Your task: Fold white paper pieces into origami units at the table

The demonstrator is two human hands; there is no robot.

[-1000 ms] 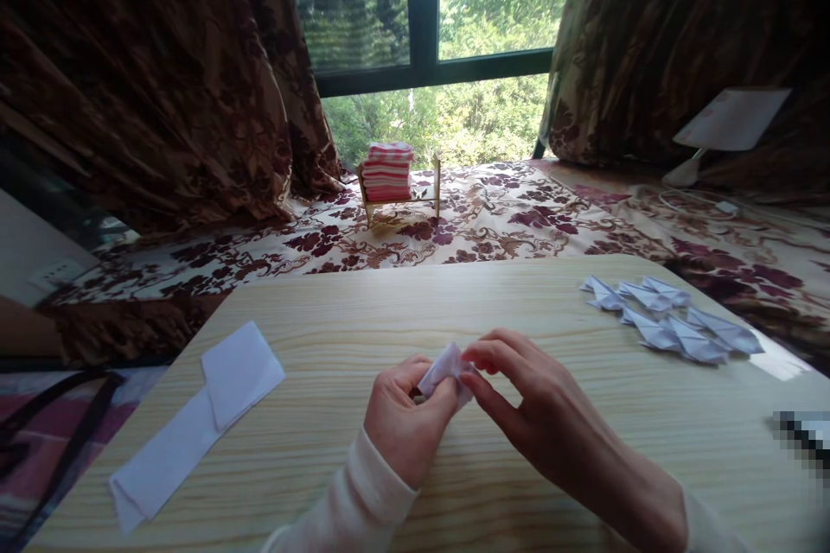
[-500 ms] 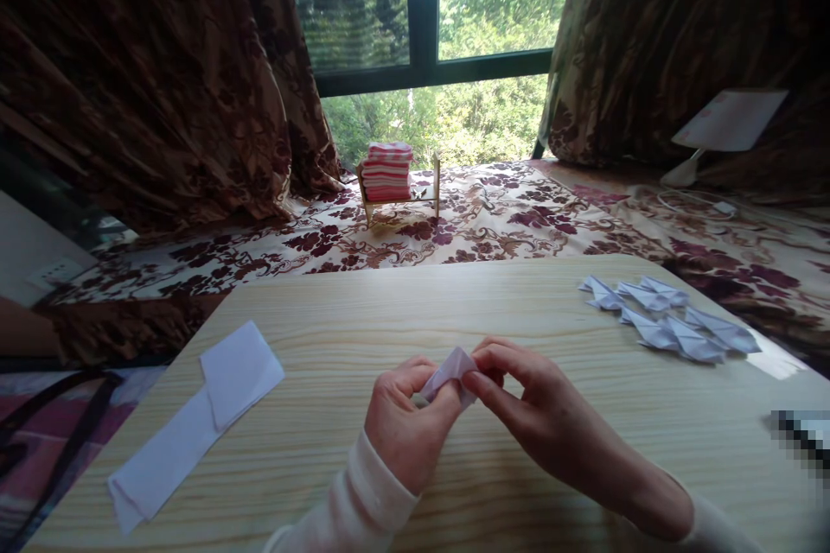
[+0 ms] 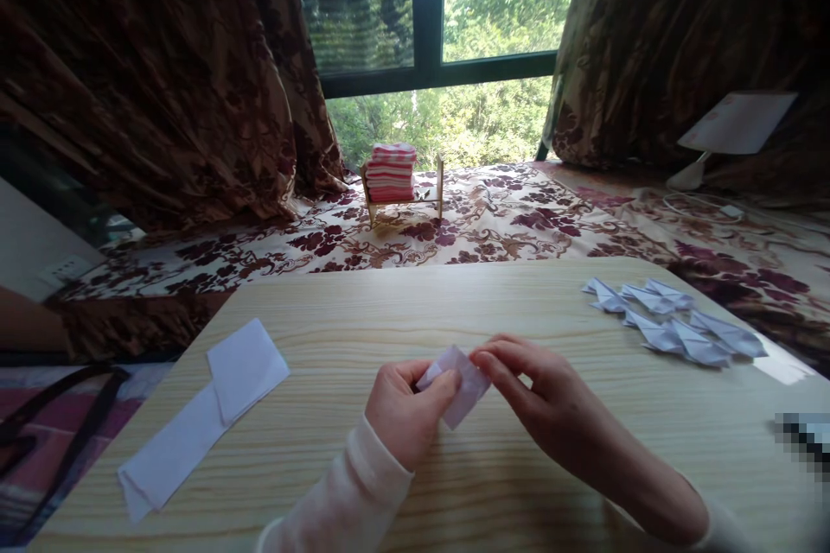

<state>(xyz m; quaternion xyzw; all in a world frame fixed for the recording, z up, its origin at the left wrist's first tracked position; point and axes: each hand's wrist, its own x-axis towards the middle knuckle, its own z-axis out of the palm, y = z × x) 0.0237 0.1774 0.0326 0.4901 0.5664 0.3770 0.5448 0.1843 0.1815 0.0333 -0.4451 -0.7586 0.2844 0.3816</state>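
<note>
Between my hands, above the wooden table (image 3: 324, 311), is a small folded piece of white paper (image 3: 463, 402). My left hand (image 3: 403, 410) grips it, with the thumb flat across its face and the fingers behind. The thumb and fingertips of my right hand (image 3: 528, 376) pinch its right corner. Off to the left lie white paper sheets (image 3: 250, 370), a squarish stack overlapping a long strip (image 3: 172, 454). Several folded paper pieces (image 3: 691, 337) with pointed ends sit together at the table's far right.
Beyond the table, a floral-covered ledge (image 3: 486, 229) carries a small rack (image 3: 440, 188) with folded pink-striped cloths (image 3: 392, 173). A white lamp (image 3: 739, 123) stands at the right. A blurred-out dark object (image 3: 807, 436) lies near the table's right edge.
The folded paper has been turned and spread flatter, so more of its face shows below my left thumb. My right fingers have moved out to its right corner.
</note>
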